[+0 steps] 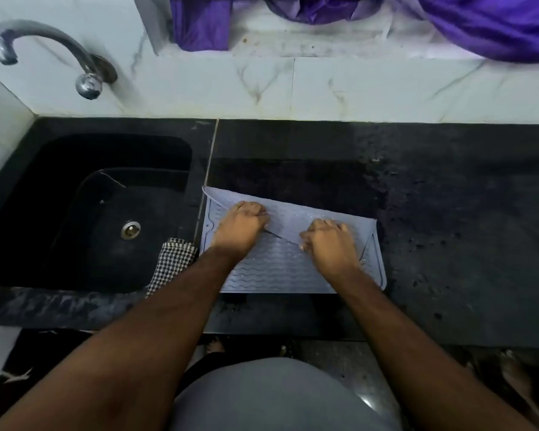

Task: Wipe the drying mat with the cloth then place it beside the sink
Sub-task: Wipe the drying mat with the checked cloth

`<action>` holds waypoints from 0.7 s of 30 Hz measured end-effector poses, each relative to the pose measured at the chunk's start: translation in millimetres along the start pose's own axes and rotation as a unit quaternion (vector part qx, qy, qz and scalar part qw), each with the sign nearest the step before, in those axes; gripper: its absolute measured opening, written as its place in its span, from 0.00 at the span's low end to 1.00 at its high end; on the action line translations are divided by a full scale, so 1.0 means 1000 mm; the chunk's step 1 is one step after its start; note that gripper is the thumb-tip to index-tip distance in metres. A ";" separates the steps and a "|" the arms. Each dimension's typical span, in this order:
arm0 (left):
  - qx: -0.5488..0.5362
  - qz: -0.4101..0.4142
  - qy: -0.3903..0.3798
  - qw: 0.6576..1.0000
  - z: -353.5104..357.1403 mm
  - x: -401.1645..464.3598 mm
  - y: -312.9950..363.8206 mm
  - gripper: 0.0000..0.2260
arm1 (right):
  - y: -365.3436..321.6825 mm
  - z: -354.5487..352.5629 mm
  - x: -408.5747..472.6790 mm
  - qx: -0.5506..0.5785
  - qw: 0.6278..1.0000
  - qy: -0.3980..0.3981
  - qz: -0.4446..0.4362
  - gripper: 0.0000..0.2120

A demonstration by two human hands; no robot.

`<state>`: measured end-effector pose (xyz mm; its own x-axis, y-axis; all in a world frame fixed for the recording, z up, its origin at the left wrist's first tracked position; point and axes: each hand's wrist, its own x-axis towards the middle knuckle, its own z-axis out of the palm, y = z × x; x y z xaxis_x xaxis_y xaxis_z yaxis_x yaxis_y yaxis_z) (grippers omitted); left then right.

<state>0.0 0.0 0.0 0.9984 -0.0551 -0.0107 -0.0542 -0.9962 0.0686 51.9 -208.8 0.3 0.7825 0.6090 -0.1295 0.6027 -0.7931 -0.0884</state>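
A light blue ribbed drying mat (pixel 274 269) lies on the black counter just right of the sink, its far half folded over toward me. My left hand (pixel 240 227) grips the folded edge near the mat's left side. My right hand (pixel 329 241) grips the same folded edge further right. A black-and-white checked cloth (pixel 171 262) hangs over the sink's right rim, touching my left forearm; neither hand holds it.
The black sink (pixel 28 194) with a metal drain (pixel 130 229) fills the left. A chrome tap (pixel 44 54) curves above it. The wet black counter (pixel 464 213) stretches to the right. Purple fabric (pixel 495 23) hangs over the marble ledge behind.
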 end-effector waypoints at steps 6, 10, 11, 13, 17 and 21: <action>0.020 0.021 -0.062 0.998 0.006 0.007 0.010 0.15 | 0.001 0.003 -0.002 -0.011 1.000 -0.006 0.009 0.07; 0.021 0.008 -0.082 0.996 0.002 0.012 0.010 0.11 | 0.002 0.002 -0.002 -0.016 1.000 0.006 0.001 0.08; 0.016 0.005 -0.083 0.996 0.000 0.015 0.011 0.09 | 0.003 0.002 -0.002 -0.016 1.000 0.006 -0.007 0.09; 0.004 -0.004 -0.079 0.997 -0.001 0.021 0.013 0.08 | 0.004 0.003 -0.002 -0.016 1.000 0.010 -0.017 0.10; -0.004 -0.004 -0.043 0.999 0.002 0.031 0.012 0.09 | 0.009 0.001 0.001 -0.016 0.999 0.041 -0.007 0.10; -0.044 -0.003 0.032 0.998 0.003 0.035 0.004 0.13 | 0.022 -0.006 0.010 0.008 0.985 0.165 0.043 0.10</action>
<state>34.6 -6.1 -3.4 0.9978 -0.0413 0.0525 -0.0490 -0.9864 0.1567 73.9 -219.6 3.2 0.8407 0.5066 0.1910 0.5309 -0.8407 -0.1068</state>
